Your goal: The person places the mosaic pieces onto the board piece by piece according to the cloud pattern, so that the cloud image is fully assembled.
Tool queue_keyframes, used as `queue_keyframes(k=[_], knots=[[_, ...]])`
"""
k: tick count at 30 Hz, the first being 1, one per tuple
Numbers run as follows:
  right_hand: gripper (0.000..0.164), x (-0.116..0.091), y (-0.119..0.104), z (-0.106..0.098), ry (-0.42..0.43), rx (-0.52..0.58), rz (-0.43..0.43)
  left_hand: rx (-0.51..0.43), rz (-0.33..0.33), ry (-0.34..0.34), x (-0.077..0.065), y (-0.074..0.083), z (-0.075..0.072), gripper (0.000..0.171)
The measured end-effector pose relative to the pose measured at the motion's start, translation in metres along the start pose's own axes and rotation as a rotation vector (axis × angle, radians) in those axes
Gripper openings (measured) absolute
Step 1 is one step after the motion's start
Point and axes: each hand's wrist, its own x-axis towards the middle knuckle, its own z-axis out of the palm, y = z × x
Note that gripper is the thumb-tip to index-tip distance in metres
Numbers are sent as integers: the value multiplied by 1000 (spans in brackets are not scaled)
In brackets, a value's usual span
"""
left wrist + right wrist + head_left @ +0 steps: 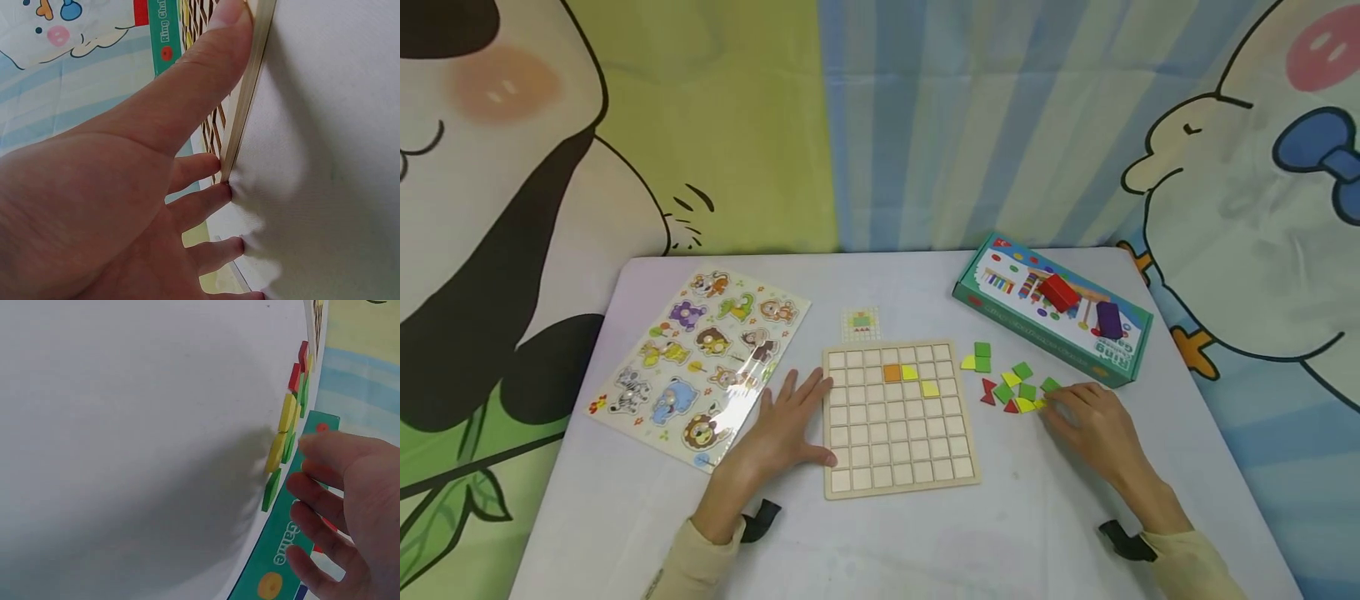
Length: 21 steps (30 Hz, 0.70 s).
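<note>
A square wooden grid board [901, 479] lies mid-table, with an orange tile [892, 373] and two yellow tiles [930, 388] in its upper cells. My left hand [782, 429] is spread at the board's left edge; its thumb [194, 81] rests on the rim and fingertips touch the side. To the right is a loose cluster of green, yellow and red tiles, among them a green square [1022, 371] and a red triangle [987, 397]. My right hand [1093, 421] hovers at the cluster's right end, fingers loosely bent, beside a yellow tile [275, 452]. No tile shows clearly in its fingers.
A small pattern card [861, 325] lies behind the board. At the left is an animal puzzle sheet [700, 367]. A green game box [1037, 312] at the back right carries a red block [1059, 292] and a purple block [1108, 320]. A printed curtain [925, 125] hangs behind the table.
</note>
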Motion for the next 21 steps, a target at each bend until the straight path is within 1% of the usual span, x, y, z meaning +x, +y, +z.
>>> queue_keyframes(k=[4,10,15,21], knots=[[38,-6,-2,2,-6,-18,41,-16,-8,0,0,-1,0,119],[36,-8,-3,6,-51,-28,86,-38,-11,-9,-1,-1,0,118],[33,-8,-1,7,-68,-15,80,-36,-11,-9,-1,0,0,119],[35,-6,0,5,-94,1,65,-36,-6,-12,-1,-1,-1,119]])
